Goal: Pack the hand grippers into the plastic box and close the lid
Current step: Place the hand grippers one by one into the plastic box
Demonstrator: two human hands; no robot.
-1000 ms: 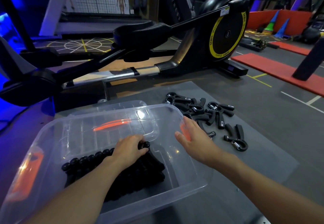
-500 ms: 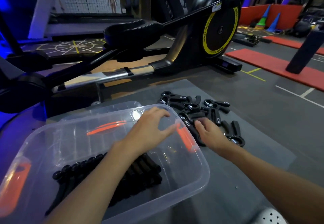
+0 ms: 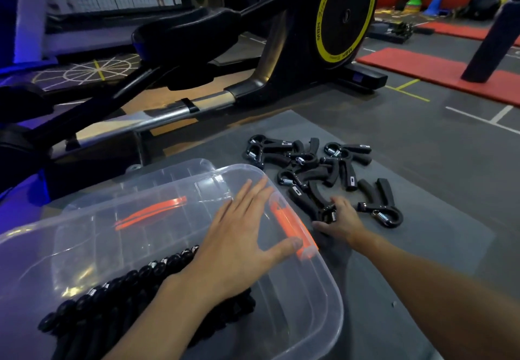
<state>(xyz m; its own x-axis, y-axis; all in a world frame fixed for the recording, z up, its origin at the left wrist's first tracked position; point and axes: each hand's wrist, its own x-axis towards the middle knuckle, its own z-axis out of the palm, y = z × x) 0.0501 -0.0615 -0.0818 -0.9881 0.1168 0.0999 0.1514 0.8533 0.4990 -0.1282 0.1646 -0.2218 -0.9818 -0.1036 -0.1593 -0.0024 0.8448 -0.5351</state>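
Left hand [image 3: 242, 244] spread flat over the open plastic box [image 3: 323, 297] with packed hand grippers [image 3: 112, 303]; right hand [image 3: 342, 223] closing on one gripper [image 3: 312, 204] of the loose pile [image 3: 315, 165] on the mat [image 3: 422, 247] beside it.

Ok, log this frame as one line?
phase: packing | left hand: open, over plastic box | right hand: closing on a hand gripper from floor pile | lid: off
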